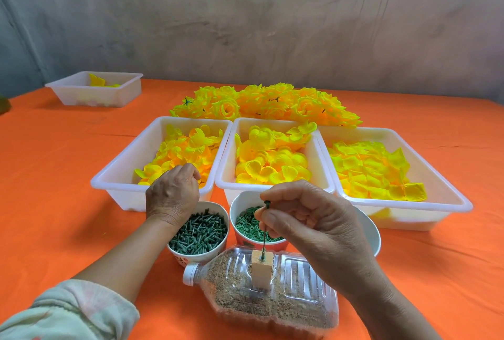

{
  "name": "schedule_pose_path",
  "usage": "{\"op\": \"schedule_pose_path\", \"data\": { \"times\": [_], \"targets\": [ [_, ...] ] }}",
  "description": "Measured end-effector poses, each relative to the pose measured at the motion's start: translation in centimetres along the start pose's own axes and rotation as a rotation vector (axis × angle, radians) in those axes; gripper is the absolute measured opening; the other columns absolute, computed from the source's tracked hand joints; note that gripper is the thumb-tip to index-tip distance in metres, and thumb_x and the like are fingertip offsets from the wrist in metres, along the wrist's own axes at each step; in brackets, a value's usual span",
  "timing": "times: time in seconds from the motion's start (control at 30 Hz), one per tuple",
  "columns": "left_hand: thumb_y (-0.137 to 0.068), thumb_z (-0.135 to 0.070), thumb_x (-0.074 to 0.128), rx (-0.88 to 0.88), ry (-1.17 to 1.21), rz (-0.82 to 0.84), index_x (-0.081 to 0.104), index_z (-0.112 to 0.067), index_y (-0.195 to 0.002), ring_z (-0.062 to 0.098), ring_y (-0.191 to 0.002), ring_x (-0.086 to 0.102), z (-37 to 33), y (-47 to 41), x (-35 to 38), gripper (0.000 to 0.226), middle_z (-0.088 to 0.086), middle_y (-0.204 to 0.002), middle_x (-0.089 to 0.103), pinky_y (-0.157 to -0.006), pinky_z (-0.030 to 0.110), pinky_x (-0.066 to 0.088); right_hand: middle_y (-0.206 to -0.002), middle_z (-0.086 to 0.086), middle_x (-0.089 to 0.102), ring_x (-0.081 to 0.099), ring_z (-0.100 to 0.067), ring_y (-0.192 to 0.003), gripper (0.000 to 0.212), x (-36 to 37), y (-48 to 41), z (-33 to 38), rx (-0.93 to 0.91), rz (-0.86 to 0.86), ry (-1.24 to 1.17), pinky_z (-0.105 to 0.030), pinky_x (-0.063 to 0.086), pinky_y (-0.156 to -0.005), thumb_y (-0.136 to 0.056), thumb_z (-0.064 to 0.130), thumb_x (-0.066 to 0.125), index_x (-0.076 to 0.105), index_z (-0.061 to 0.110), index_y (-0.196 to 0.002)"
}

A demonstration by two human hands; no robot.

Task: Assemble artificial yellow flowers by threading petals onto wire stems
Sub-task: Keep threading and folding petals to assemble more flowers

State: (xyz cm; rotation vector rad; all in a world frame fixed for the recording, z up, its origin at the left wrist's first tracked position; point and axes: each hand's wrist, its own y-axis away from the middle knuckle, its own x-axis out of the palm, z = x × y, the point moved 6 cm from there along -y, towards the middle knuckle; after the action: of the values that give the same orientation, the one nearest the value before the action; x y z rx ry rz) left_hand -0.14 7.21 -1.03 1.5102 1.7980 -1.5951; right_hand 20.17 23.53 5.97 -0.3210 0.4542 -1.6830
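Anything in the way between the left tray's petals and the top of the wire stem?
Only the right hand: it pinches the wire stem just below its tip, so a petal from the left tray likely cannot slide far down.

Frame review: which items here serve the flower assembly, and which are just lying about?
In use: right hand, wire stem, wooden block, bottle, left hand, left petal tray, middle petal tray, right petal tray, cup of green pegs, cup of green rings, finished flowers.
Lying about: far tray, white bowl.
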Motion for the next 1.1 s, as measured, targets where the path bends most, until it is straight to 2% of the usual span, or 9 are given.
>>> {"op": "schedule_pose_path", "data": {
  "times": [0.2,0.4,0.6,0.7,0.8,0.87,0.9,0.97,1.1],
  "targets": [
    [-0.089,-0.006,0.05,0.005,0.009,-0.01,0.066,-0.016,-0.091,0.033,-0.086,0.06,0.1,0.0,0.0,0.019,0.006,-0.092,0.069,-0.06,0.033,0.034,-0.084,-0.002,0.075,0.071,-0.021,-0.075,0.016,0.0,0.2,0.3,-0.054,-0.014,0.102,-0.041,0.059,-0.072,-0.079,0.026,0.072,0.071,0.03,-0.094],
    [-0.089,-0.006,0.051,0.014,0.018,-0.02,0.066,-0.015,-0.091,0.034,-0.085,0.06,0.1,-0.1,0.1,0.018,0.007,-0.09,0.069,-0.059,0.032,0.032,-0.079,-0.008,0.075,0.069,-0.014,-0.069,0.014,0.1,0.3,-0.4,0.103,-0.024,-0.12,-0.023,0.054,-0.065,-0.075,0.023,0.074,0.073,0.025,-0.089],
    [-0.093,-0.011,0.048,-0.012,0.038,0.037,0.066,-0.018,-0.097,0.033,-0.093,0.06,0.2,-0.2,0.3,0.02,0.005,-0.101,0.069,-0.064,0.036,0.041,-0.078,-0.014,0.073,0.066,-0.02,-0.068,0.009,0.2,0.2,-1.4,0.265,-0.057,-0.279,-0.025,0.053,-0.062,-0.077,0.017,0.068,0.075,0.022,-0.081],
    [-0.091,-0.01,0.055,-0.059,0.187,0.066,0.066,-0.016,-0.102,0.03,-0.1,0.059,0.1,-0.4,-0.7,0.017,0.007,-0.106,0.065,-0.079,0.04,0.048,-0.078,-0.012,0.073,0.066,-0.018,-0.07,0.007,-0.2,0.2,-1.5,0.308,-0.103,-0.329,-0.024,0.054,-0.062,-0.075,0.02,0.069,0.075,0.022,-0.079],
    [-0.085,-0.006,0.068,0.073,0.428,0.029,0.068,-0.019,-0.091,0.018,-0.086,0.063,-2.4,0.4,-3.6,0.014,0.0,-0.091,0.066,-0.082,0.033,0.051,-0.075,-0.008,0.071,0.064,-0.013,-0.066,0.009,-0.7,0.3,-1.7,0.315,-0.153,-0.339,-0.021,0.051,-0.059,-0.07,0.025,0.073,0.075,0.021,-0.077],
    [-0.08,-0.017,0.074,0.127,0.661,0.214,0.069,-0.029,-0.08,0.005,-0.075,0.062,-4.9,1.8,-5.1,0.014,-0.009,-0.079,0.068,-0.074,0.019,0.05,-0.072,-0.006,0.069,0.06,-0.011,-0.063,0.013,-0.9,0.3,-1.8,0.322,-0.174,-0.323,-0.019,0.049,-0.057,-0.066,0.026,0.079,0.076,0.02,-0.076],
    [-0.076,-0.026,0.075,0.129,0.817,0.373,0.07,-0.03,-0.079,0.003,-0.072,0.062,-6.3,2.8,-5.6,0.007,-0.009,-0.076,0.068,-0.071,0.016,0.049,-0.071,-0.005,0.068,0.059,-0.011,-0.061,0.015,-0.9,0.4,-1.9,0.326,-0.184,-0.311,-0.019,0.048,-0.056,-0.064,0.025,0.083,0.076,0.019,-0.076],
    [-0.071,-0.033,0.074,0.123,1.088,0.657,0.073,-0.028,-0.082,0.002,-0.071,0.062,-8.8,4.9,-6.7,0.012,-0.007,-0.076,0.069,-0.068,0.015,0.049,-0.07,-0.005,0.066,0.056,-0.01,-0.06,0.013,-0.9,0.5,-2.1,0.332,-0.194,-0.294,-0.019,0.046,-0.056,-0.067,0.023,0.083,0.075,0.018,-0.076],
    [-0.069,-0.022,0.076,0.124,1.327,0.84,0.075,-0.023,-0.08,0.005,-0.071,0.065,-11.4,7.6,-8.0,0.011,-0.004,-0.076,0.07,-0.065,0.017,0.05,-0.066,-0.004,0.063,0.05,-0.012,-0.059,0.009,-0.3,0.8,-2.4,0.346,-0.189,-0.293,-0.023,0.042,-0.059,-0.071,0.028,0.073,0.073,0.019,-0.074]
  ]
}}
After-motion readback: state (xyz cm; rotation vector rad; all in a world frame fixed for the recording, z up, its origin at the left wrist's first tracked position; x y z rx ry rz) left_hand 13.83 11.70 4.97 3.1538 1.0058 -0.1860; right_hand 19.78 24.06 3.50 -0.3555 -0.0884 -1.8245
